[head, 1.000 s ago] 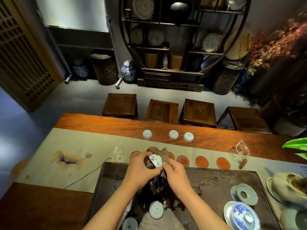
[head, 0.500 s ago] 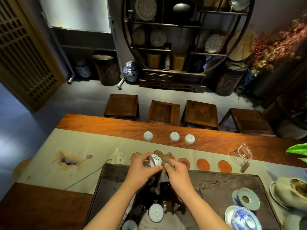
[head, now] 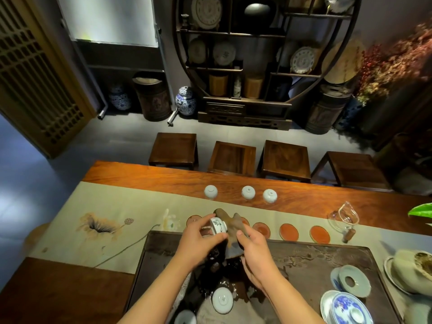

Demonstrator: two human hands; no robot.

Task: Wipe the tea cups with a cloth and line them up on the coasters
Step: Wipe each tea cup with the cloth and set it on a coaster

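Head view: left hand fingers pinched tight on a small white cup, tipped on its side; right hand fingers closed on a brown cloth pressed against the cup. Both held above the far edge of the dark tray, in front of the row of orange coasters. Farther back, three white cups upside down on the wooden table.

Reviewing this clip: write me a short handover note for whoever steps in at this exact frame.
Left hand: holds a painted tea cup on its side.
Right hand: presses the brown cloth against that cup.
Three white cups sit upside down on the bare wood beyond the runner; another cup waits on the dark tray.
The visible orange coasters carry no cups.
Left: finish wiping, then set each cup on a coaster.
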